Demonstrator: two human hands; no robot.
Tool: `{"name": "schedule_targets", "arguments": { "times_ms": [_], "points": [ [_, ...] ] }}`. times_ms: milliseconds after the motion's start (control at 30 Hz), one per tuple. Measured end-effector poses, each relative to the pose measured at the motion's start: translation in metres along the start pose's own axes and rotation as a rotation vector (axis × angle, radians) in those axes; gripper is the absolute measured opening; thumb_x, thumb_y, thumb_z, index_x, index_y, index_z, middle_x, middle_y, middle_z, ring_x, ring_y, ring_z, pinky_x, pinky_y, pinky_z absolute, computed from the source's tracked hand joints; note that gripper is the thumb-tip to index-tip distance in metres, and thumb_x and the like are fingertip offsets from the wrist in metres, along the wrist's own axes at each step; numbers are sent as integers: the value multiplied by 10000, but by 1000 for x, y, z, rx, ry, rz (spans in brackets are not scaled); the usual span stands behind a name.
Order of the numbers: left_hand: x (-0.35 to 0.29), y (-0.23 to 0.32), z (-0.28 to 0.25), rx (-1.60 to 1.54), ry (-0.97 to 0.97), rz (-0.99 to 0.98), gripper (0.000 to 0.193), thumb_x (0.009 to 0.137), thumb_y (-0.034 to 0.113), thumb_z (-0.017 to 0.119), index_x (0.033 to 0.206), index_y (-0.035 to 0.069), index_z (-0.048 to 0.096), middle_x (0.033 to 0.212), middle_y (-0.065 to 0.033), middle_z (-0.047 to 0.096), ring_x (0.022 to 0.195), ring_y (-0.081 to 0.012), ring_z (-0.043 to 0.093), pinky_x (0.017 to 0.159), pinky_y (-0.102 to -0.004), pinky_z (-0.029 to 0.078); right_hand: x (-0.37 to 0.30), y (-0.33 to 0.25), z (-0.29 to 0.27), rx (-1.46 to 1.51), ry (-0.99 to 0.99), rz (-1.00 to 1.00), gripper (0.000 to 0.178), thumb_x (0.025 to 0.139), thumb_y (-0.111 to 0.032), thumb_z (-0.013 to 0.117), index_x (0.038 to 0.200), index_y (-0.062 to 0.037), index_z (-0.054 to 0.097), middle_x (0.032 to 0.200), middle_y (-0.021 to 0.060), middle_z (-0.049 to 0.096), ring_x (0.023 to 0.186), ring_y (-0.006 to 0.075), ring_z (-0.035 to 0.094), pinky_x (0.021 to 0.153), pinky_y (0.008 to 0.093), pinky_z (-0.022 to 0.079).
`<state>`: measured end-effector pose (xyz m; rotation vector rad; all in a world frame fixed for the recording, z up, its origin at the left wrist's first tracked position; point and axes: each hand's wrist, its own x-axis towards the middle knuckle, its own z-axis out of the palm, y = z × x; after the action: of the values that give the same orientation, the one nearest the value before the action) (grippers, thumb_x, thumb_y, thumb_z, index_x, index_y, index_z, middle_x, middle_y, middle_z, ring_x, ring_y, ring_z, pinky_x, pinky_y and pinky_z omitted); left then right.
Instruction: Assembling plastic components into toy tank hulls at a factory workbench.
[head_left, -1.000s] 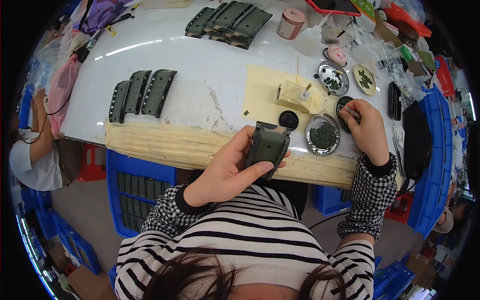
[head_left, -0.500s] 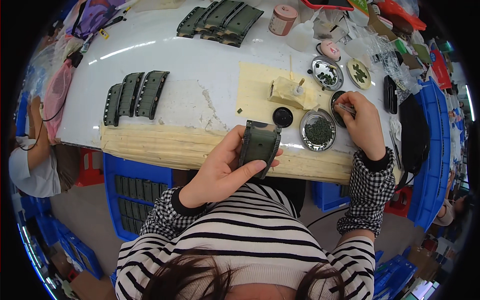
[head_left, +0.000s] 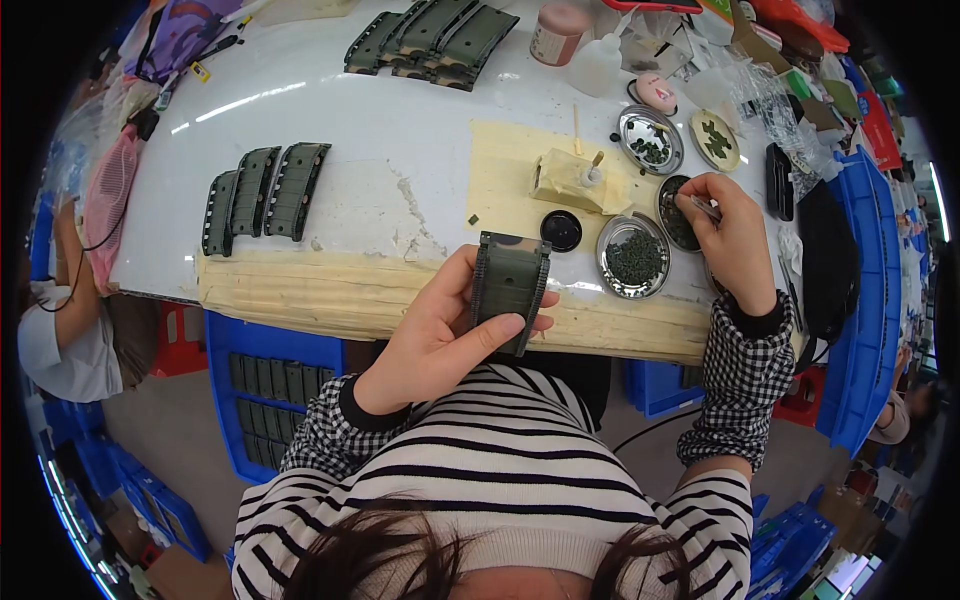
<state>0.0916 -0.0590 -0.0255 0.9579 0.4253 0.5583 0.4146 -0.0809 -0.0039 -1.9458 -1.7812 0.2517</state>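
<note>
My left hand (head_left: 432, 345) holds a curved dark green plastic piece (head_left: 508, 285) with ribbed side edges and a camouflage-patterned end. The thumb lies across its lower part, with fingers behind. Over a small round dish (head_left: 672, 236) at the right, my right hand (head_left: 738, 235) pinches a slim silvery tool (head_left: 706, 208) that looks like tweezers. Its tip is hidden by the fingers. A steel dish (head_left: 603, 268) full of tiny dark green bits stands just left of that hand. Three similar curved green pieces (head_left: 297, 190) lie at the left of the table.
Behind the dishes are a tape-covered block (head_left: 570, 185) holding a small bottle, a black round cap (head_left: 561, 231), another steel dish (head_left: 625, 128) and a cream dish (head_left: 737, 150). More green pieces (head_left: 440, 35) are stacked at the back. A blue crate (head_left: 222, 400) stands below the table's edge.
My left hand and the green piece have shifted slightly left. My right hand has turned a little over the small dish, and the silvery tool now points down to the right.
</note>
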Motion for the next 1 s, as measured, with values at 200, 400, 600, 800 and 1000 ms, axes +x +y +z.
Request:
{"name": "schedule_targets", "arguments": {
  "times_ms": [200, 400, 600, 800, 1000],
  "points": [
    [-1, -1, 0, -1, 14, -2, 418, 964, -6, 473, 1356, 2, 329, 1242, -171, 556, 1105, -190, 591, 951, -313, 482, 4, -10, 2, -26, -81, 3, 126, 771, -9, 638, 894, -1, 616, 835, 148, 616, 759, 303, 620, 673, 375, 481],
    [-1, -1, -1, -21, 23, -4, 405, 969, 11, 481, 1344, 3, 329, 1238, -173, 559, 1092, -196, 601, 935, -317, 492, 2, -4, 0, -3, -35, -18, 158, 761, 38, 602, 916, 7, 593, 841, 154, 618, 762, 311, 623, 671, 374, 486],
    [-1, -1, -2, -23, 20, -14, 403, 971, 15, 480, 1343, 9, 326, 1241, -176, 559, 1094, -202, 602, 935, -321, 496, 3, -5, -1, 0, -58, -12, 142, 762, 29, 621, 900, 4, 597, 845, 150, 624, 768, 301, 632, 679, 368, 495],
    [-1, -1, -1, -35, 22, -7, 403, 970, 16, 481, 1342, 7, 324, 1244, -180, 557, 1103, -210, 601, 945, -328, 497, 4, -8, 1, -50, -92, 3, 118, 769, -15, 659, 873, 1, 605, 851, 141, 631, 759, 296, 634, 680, 370, 496],
    [-1, -3, -3, 18, 50, -9, 517, 954, 2, 490, 1413, 60, 258, 1224, -222, 564, 1062, -264, 629, 916, -377, 528, 4, -3, 1, -118, -85, -32, 135, 775, -18, 646, 883, 6, 568, 852, 149, 625, 730, 306, 618, 656, 385, 477]
  ]
}}
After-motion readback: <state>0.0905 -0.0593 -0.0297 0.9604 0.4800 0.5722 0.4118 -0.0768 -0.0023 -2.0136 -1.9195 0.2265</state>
